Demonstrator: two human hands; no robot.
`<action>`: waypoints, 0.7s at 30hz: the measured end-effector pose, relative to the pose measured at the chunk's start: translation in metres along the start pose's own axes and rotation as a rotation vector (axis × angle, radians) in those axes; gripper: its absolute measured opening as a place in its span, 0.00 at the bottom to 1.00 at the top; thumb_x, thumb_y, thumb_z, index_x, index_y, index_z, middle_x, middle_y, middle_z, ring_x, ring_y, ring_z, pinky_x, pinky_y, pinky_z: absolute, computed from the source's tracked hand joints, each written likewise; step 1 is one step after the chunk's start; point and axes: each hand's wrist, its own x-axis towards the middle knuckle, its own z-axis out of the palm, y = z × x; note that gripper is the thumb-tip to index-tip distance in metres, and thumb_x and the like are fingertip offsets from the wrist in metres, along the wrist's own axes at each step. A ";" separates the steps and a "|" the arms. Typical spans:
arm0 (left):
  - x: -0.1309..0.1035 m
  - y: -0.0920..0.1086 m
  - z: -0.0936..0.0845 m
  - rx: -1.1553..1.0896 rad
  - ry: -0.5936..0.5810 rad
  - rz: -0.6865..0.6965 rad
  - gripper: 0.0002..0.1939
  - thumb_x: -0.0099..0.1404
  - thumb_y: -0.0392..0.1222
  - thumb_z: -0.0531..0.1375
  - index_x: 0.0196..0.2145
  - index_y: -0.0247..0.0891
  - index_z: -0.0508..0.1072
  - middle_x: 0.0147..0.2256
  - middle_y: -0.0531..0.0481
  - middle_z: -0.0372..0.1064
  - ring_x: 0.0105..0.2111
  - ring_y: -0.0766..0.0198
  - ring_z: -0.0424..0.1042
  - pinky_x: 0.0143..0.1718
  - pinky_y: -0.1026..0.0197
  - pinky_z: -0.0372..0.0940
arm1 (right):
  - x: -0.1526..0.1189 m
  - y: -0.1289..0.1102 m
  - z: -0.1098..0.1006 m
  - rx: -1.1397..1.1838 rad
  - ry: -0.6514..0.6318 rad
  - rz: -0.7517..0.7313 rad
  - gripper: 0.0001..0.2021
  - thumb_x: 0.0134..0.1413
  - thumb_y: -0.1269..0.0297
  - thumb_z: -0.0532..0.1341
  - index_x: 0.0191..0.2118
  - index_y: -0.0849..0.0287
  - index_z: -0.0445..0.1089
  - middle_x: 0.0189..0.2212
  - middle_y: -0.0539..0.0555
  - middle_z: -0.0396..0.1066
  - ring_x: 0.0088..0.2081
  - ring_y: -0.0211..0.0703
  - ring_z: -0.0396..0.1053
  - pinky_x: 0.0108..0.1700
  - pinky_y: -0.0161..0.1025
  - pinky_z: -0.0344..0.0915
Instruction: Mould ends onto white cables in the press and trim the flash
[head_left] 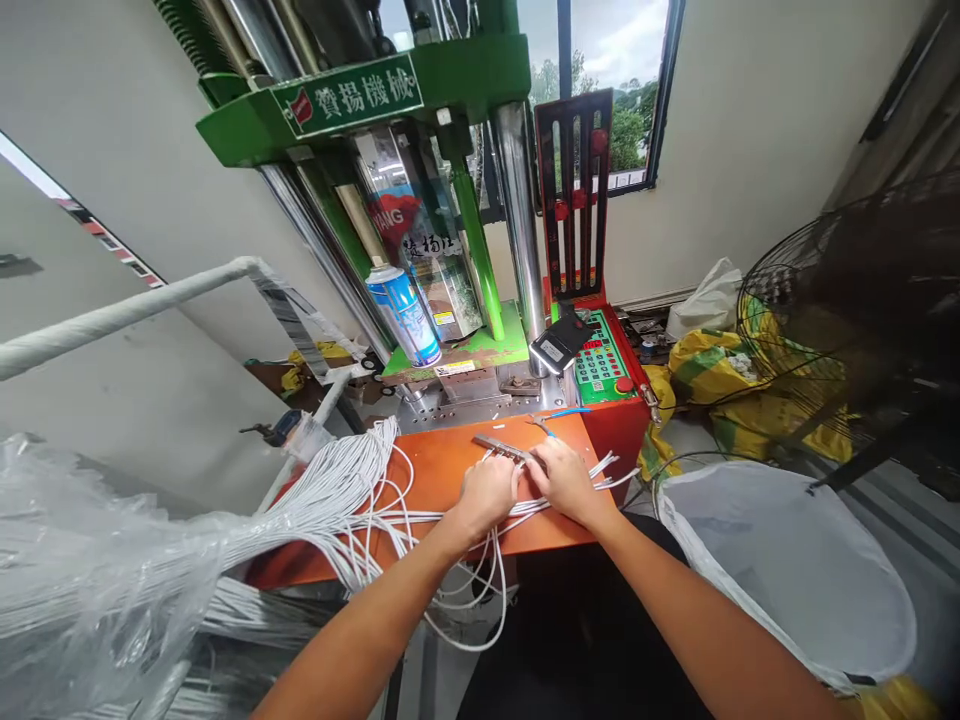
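Observation:
My left hand (pixel 487 492) is closed over the orange work table, its fingertips at a narrow metal bar (pixel 495 444) with small slots. A white cable seems to be in its grip, though the fingers hide most of it. Close beside it, my right hand (pixel 564 482) has its fingers bent together at the bar's right end; what they pinch is hidden. Thin white cables (pixel 420 516) run beneath both hands, and their ends (pixel 604 468) stick out to the right. Behind the right hand lie blue-handled pliers (pixel 564 412).
A green press (pixel 480 80) stands behind the table, with a blue spray can (pixel 405 312) on its ledge. At right are a red control box (pixel 611 360) and a white-lined bin (pixel 787 550). A large cable bundle (pixel 330 490) in plastic wrap (pixel 97 560) lies left.

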 end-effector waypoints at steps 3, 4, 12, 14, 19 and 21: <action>0.000 0.000 -0.001 -0.012 -0.006 0.002 0.21 0.79 0.47 0.50 0.49 0.37 0.81 0.46 0.35 0.79 0.50 0.47 0.79 0.52 0.50 0.71 | 0.000 0.000 0.000 0.000 -0.002 -0.014 0.12 0.73 0.62 0.56 0.36 0.56 0.71 0.36 0.55 0.72 0.40 0.47 0.67 0.42 0.41 0.60; 0.001 0.000 -0.001 -0.017 -0.009 0.006 0.21 0.79 0.47 0.50 0.50 0.37 0.81 0.46 0.34 0.79 0.50 0.47 0.79 0.52 0.49 0.71 | 0.000 0.000 0.000 -0.001 0.001 -0.010 0.12 0.73 0.62 0.56 0.36 0.56 0.71 0.36 0.55 0.72 0.40 0.48 0.67 0.42 0.41 0.60; 0.003 -0.006 0.002 -0.053 0.002 0.046 0.21 0.78 0.46 0.50 0.49 0.36 0.81 0.45 0.35 0.80 0.48 0.47 0.79 0.51 0.50 0.71 | 0.002 0.002 0.000 0.022 -0.006 -0.008 0.12 0.73 0.61 0.55 0.36 0.55 0.70 0.35 0.55 0.71 0.39 0.47 0.66 0.42 0.42 0.60; 0.003 -0.006 0.003 -0.060 0.003 0.063 0.22 0.79 0.46 0.49 0.48 0.36 0.81 0.44 0.36 0.80 0.47 0.47 0.79 0.50 0.49 0.71 | 0.003 0.004 0.000 0.029 -0.014 -0.013 0.13 0.74 0.61 0.54 0.36 0.55 0.70 0.35 0.55 0.71 0.39 0.47 0.66 0.42 0.41 0.60; 0.001 -0.005 0.009 -0.071 -0.011 0.087 0.21 0.79 0.45 0.49 0.46 0.34 0.81 0.43 0.34 0.80 0.45 0.47 0.80 0.50 0.48 0.71 | 0.002 0.005 -0.002 0.051 -0.056 -0.049 0.12 0.73 0.60 0.55 0.36 0.55 0.71 0.36 0.56 0.71 0.40 0.48 0.67 0.43 0.41 0.60; 0.000 -0.003 0.009 -0.080 -0.010 0.094 0.20 0.79 0.43 0.50 0.46 0.33 0.81 0.43 0.34 0.80 0.45 0.47 0.79 0.51 0.48 0.70 | 0.001 0.004 -0.003 0.058 -0.072 -0.057 0.12 0.72 0.61 0.56 0.36 0.55 0.71 0.36 0.56 0.71 0.41 0.47 0.67 0.44 0.41 0.61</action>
